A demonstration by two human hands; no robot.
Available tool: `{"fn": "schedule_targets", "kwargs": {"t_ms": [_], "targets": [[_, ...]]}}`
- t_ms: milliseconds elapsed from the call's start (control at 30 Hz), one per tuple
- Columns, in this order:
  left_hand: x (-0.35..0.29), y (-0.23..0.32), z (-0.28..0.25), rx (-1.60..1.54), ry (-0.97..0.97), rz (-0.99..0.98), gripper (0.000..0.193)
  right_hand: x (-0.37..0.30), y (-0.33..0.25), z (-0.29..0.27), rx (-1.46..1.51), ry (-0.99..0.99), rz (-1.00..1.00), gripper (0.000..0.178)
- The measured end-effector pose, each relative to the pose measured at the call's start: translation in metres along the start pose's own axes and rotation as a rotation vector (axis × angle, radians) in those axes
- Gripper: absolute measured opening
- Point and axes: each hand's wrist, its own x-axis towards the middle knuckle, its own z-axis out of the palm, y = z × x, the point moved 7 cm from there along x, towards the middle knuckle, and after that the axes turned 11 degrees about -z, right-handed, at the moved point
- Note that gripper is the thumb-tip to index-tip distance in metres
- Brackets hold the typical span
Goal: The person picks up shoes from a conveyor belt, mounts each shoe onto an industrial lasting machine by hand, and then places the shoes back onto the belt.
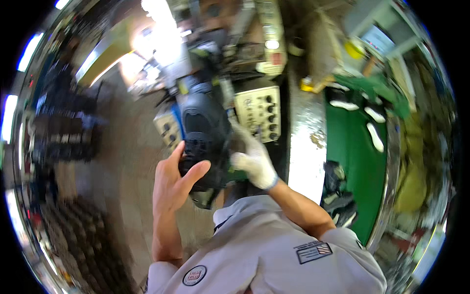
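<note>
The person's bare left hand is resting at the near left edge of a black shoe, its grip standing wide, with thumb and index finger spreading apart over the shoe's laced part and side. The right hand, wearing a white glove, is reaching along the shoe's right side; its fingers are blurring and partly hiding, so whether this grip is closing on the shoe cannot be told. The shoe is lying lengthwise in front of the person's body, its toe pointing away, between a pale control panel with dark knobs on the right and a smaller knobbed panel on the left. Further right, past a shiny metal strip, a green surface is carrying white-soled shoes, a green cloth and, nearer the person, dark shoes.
</note>
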Motion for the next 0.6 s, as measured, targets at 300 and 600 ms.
{"fn": "schedule_targets", "kwargs": {"t_ms": [300, 600], "targets": [[0.133, -0.029, 0.017, 0.041, 0.502, 0.212, 0.068, -0.132, -0.063, -0.3, 0.324, 0.776, 0.123, 0.046], [0.201, -0.026, 0.052, 0.258, 0.655, 0.137, 0.046, -0.435, -0.173, -0.58, -0.824, 1.339, 0.481, 0.069]]}}
